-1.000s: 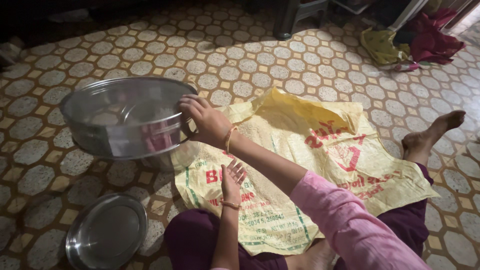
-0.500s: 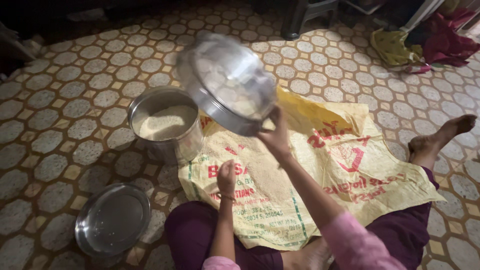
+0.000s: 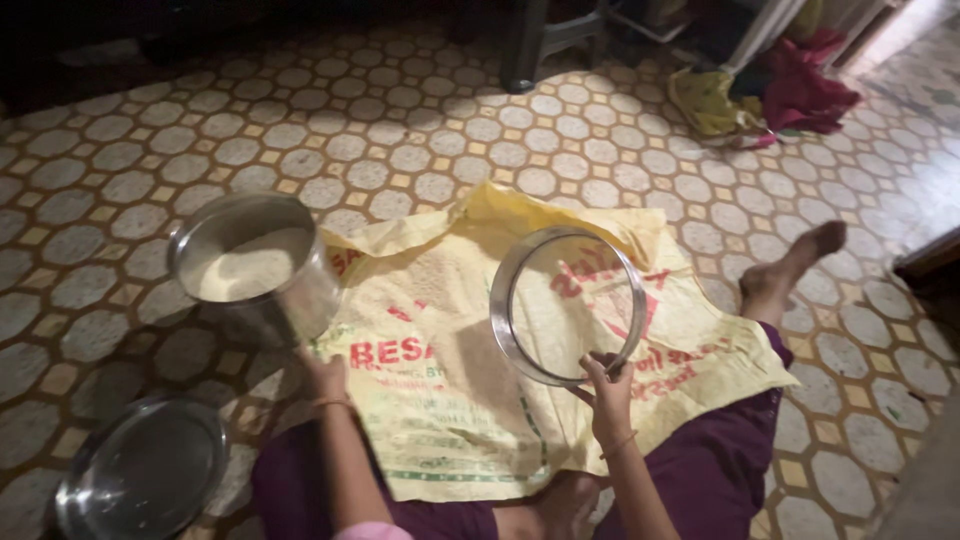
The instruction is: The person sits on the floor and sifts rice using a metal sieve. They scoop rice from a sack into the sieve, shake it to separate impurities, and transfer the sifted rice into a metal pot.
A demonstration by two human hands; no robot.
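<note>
Right hand (image 3: 607, 398) raised, grip grasping the round sieve (image 3: 567, 304) rim; left hand (image 3: 325, 378) blurred, grip unclear.

We sit on a tiled floor holding a round sieve over a yellow sack.

Our right hand (image 3: 607, 395) grips the near rim of the steel-rimmed sieve (image 3: 567, 305), which tilts up above the yellow sack (image 3: 440, 400) spread flat on the patterned floor (image 3: 420, 150). Pale grain lies scattered across the sack's middle. Our left hand (image 3: 322, 378) rests at the sack's left edge, just below a steel pot (image 3: 255, 268) partly filled with pale grain. A flat steel plate (image 3: 140, 478) lies on the tiles at the lower left. Our bare foot (image 3: 795, 265) stretches out past the sack's right edge. Red and yellow cloth (image 3: 770, 95) is heaped far off at the upper right.
</note>
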